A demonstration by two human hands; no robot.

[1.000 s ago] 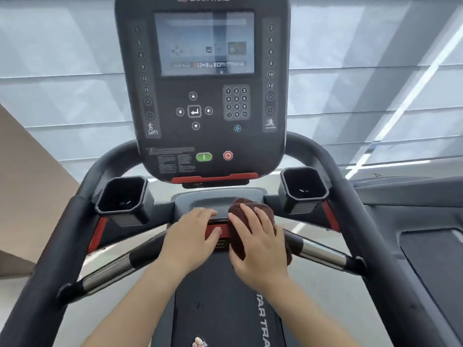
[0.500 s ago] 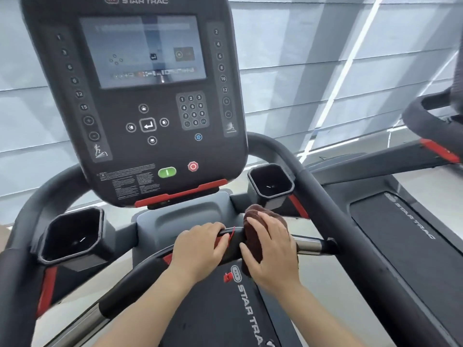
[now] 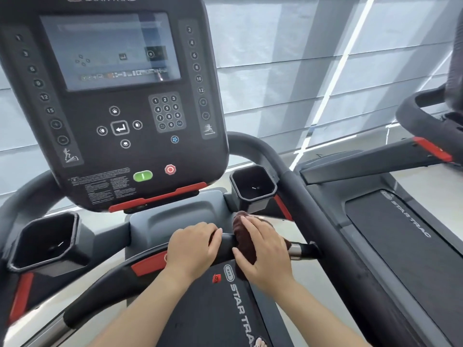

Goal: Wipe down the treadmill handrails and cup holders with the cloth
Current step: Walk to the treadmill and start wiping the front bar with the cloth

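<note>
A dark brown cloth [image 3: 241, 234] is wrapped over the black front crossbar [image 3: 226, 247] of the treadmill, and my right hand [image 3: 264, 251] presses it down around the bar. Just left of it my left hand [image 3: 191, 246] grips the bare bar. The bar's silver sensor section [image 3: 295, 249] shows past my right hand. The right cup holder [image 3: 253, 187] sits just above the cloth; the left cup holder [image 3: 43, 241] is at the left. The thick right handrail [image 3: 325, 221] curves down from behind the console.
The console [image 3: 117, 101] with screen, keypad, green and red buttons hangs over the bar. The belt deck [image 3: 225, 311] lies below my arms. A second treadmill [image 3: 400, 236] stands to the right. Grey blinds [image 3: 288, 58] cover the wall behind.
My view has swung to the right. My right hand with the cloth has slid rightward along the crossbar toward the silver section; my left hand stays gripping the bar beside it.
</note>
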